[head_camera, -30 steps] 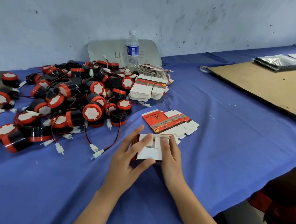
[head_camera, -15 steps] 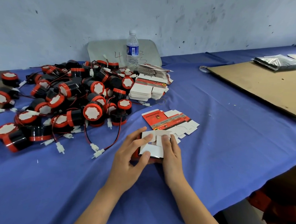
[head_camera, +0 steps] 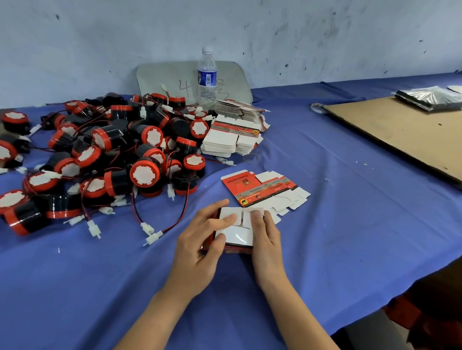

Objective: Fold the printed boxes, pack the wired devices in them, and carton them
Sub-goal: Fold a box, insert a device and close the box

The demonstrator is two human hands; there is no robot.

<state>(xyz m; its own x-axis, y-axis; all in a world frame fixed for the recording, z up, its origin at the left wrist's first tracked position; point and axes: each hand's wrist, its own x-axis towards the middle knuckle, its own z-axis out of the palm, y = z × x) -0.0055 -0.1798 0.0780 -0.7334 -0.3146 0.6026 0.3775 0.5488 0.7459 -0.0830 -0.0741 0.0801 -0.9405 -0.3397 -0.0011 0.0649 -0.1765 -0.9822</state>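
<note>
A: Quick, big stuff first.

B: Desk point(head_camera: 358, 211), blue cloth. Its front edge falls away just right of the hands. The cardboard sheet point(head_camera: 418, 141) is far right, well apart. Open cloth lies between, so there's room that side.

A: Devices?

B: Pile of wired devices point(head_camera: 116, 153) on the left, black and red, with wires and white plugs trailing near the hands. A stack of flat boxes point(head_camera: 229, 142) sits just beside the pile at the back. Loose blanks point(head_camera: 253, 188) lie just beyond the hands.

A: Task thing?

B: Half-folded box point(head_camera: 236, 234), on the desk near centre, between both hands, white flaps up.

A: Hands?

B: Left hand point(head_camera: 200, 243) wraps the box's left side, thumb on the near panel, forefinger pressing one flap. Right hand point(head_camera: 266, 237) lies along the right side, fingers straight, pushing the other flap down and gripping nothing.

A: Handling?

B: Thin card, so probably light and easy to crease. I'd guess the flaps spring up if released. Best to hold the side walls and press near the fold lines. The wires could snag, so work rightward.
</note>
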